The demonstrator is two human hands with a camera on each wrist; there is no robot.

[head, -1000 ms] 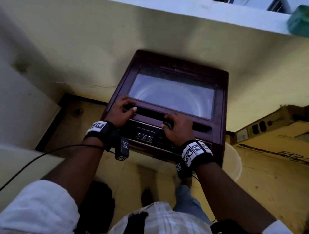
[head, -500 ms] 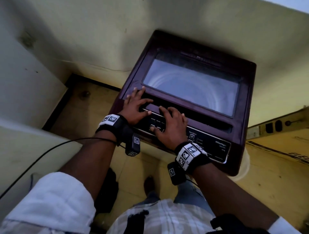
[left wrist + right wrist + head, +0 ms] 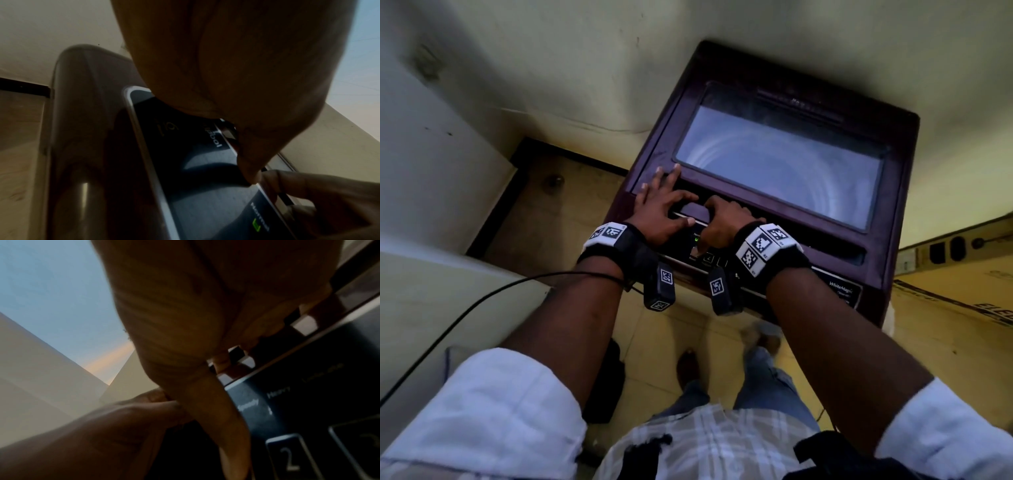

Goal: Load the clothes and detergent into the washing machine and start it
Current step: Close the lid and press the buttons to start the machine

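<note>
Hands (image 3: 690,219) spread flat on maroon washing machine (image 3: 887,246), glass lid closed, green light lit.

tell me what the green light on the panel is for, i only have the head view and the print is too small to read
Observer: In the left wrist view the green light sits beside the word Normal.
Operator: any other labels near the right hand
Observer: The right wrist view shows Heavy printed on the control panel, with a square button marked 2 below it.
Operator: is the thumb on that button
Observer: No. In that view the thumb of the right hand passes left of the button marked 2. Its tip is out of frame, so I cannot tell what it presses.
</note>
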